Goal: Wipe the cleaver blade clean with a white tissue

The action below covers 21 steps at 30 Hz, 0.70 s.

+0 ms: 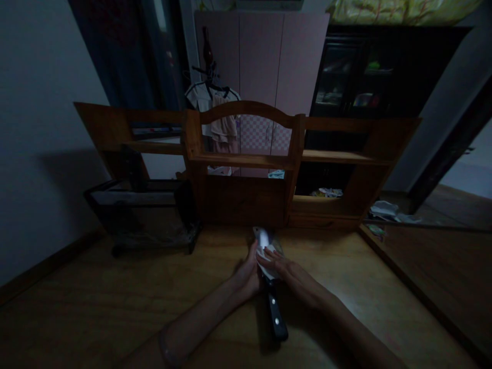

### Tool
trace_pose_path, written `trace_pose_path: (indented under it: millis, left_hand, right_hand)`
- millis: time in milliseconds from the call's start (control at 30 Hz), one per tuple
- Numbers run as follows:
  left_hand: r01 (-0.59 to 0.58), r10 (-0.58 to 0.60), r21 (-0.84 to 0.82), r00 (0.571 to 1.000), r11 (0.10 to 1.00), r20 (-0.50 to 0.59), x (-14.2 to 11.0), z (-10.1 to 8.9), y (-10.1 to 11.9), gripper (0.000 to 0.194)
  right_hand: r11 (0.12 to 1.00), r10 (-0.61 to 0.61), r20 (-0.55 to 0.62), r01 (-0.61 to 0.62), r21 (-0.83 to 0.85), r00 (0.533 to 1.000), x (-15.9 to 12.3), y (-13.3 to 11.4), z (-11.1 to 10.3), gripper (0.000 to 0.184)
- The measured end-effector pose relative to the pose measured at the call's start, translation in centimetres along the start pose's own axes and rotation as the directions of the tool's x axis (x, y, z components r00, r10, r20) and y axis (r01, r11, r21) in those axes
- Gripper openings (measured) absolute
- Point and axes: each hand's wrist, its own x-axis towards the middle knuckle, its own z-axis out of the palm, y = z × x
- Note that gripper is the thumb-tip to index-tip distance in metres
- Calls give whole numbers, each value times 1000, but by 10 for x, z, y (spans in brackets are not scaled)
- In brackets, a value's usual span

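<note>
A kitchen knife (275, 316) with a black riveted handle is held above the wooden tabletop, its handle toward me and its blade pointing away. My left hand (249, 274) supports the blade from the left side, thumb up along it. From the right, my right hand (286, 267) presses a white cloth or tissue (263, 256) over the flat of the blade, fingers laid across it. The far end of the blade shows shiny beyond the fingers. Much of the blade is hidden by the cloth and my hands.
A wooden shelf unit (246, 200) spans the table's back edge. At the left stands a dark-framed, box-like tank (148, 220). Behind are a pink wardrobe (259, 61), hanging clothes (223, 115) and a dark cabinet (388, 77). The room is dim.
</note>
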Motion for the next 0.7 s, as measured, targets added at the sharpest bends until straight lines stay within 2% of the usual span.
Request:
trace_pose_path:
  millis: [167,333,567,700]
  left_hand:
    - [-12,12,5,1000,1000,23,-2,1,0,55]
    - [-12,11,-7,1000,1000,-15,-1,1,1,56]
    - [18,-19,-20,999,1000,-37,-1,-9,2,52]
    - [23,-24,-36,999,999,-45,-2,-6,2,49]
  right_hand:
    - [999,38,0,-38,3,999,-2,0,-1,47]
    - [1000,-5,44,6,-8,999,-4,-4,-2,45]
    - [999,-5,34,3,46,999,-4,-8,0,46]
    - [998,17,40,-20,63,999,-5,-10,-1,47]
